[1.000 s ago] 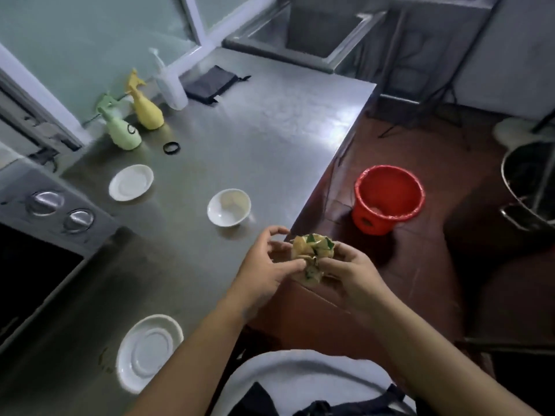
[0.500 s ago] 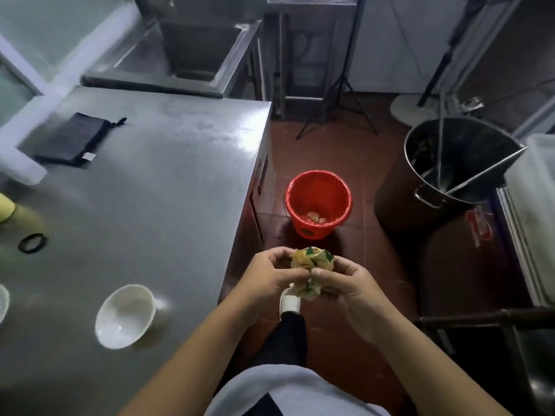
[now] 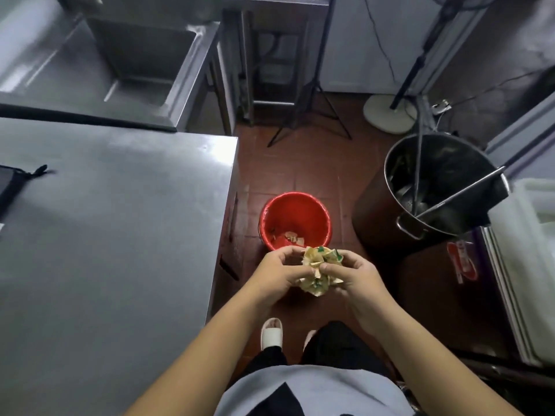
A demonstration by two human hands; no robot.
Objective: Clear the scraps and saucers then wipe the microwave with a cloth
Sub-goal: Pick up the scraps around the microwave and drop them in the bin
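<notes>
Between our two hands, held up in front of our waist, sits the wad of scraps (image 3: 319, 273), a crumpled bundle of yellowish paper-like pieces with bits of green showing at its top. We judge it light, soft and loose, the kind of thing that sheds pieces if the grip slackens, so it is best cupped from both sides and from below, not pinched at one edge. Our left hand (image 3: 279, 273) curls round its near left side, thumb over the top and fingers tucked beneath. Our right hand (image 3: 354, 276) mirrors it on the other side, thumb pressed onto the wad and fingers wrapped under, so both hands are closed on the bundle with no gap between palms and paper. Just beyond the fingertips, and lower, stands the red bucket (image 3: 295, 219) on the tiled floor, a few pale scraps already lying in its bottom; the wad hangs near its closest rim and not yet squarely over the opening. To the left of our left hand runs the steel counter (image 3: 114, 223). Out past our right hand stands a large steel pot (image 3: 441, 187) with utensil handles leaning in it.
</notes>
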